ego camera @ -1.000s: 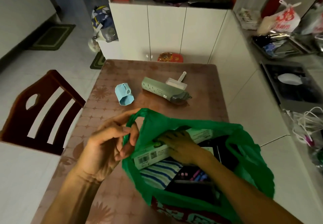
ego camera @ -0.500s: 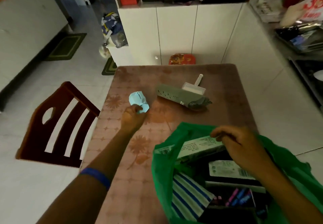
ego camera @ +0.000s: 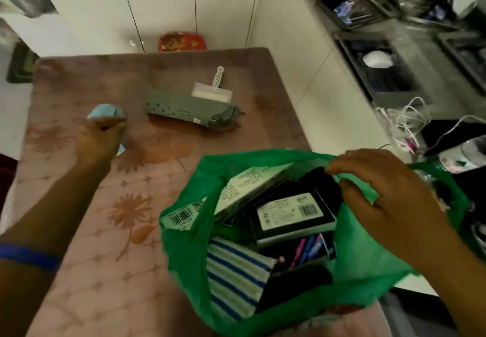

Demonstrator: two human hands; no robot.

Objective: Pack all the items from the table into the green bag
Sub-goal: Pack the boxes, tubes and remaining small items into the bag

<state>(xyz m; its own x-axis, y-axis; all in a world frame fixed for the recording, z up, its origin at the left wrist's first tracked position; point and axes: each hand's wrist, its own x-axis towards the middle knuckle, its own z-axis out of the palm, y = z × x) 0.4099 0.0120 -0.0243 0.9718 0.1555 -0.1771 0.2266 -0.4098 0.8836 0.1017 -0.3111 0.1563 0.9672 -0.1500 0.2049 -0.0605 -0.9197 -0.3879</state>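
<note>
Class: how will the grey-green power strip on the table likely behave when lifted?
The grey-green plastic power strip looks rigid, so it probably stays straight. Its dark bundled cord end may dangle and shift the balance. Flat-sided, it seems unlikely to roll.

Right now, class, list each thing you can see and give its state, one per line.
Green bag: open, partly filled.
Left hand: closed on the blue holder.
Right hand: holding the bag's rim.
Power strip: lying on the table, unpacked.
Small brush: behind the strip, unpacked.
Striped cloth: inside the bag.
</note>
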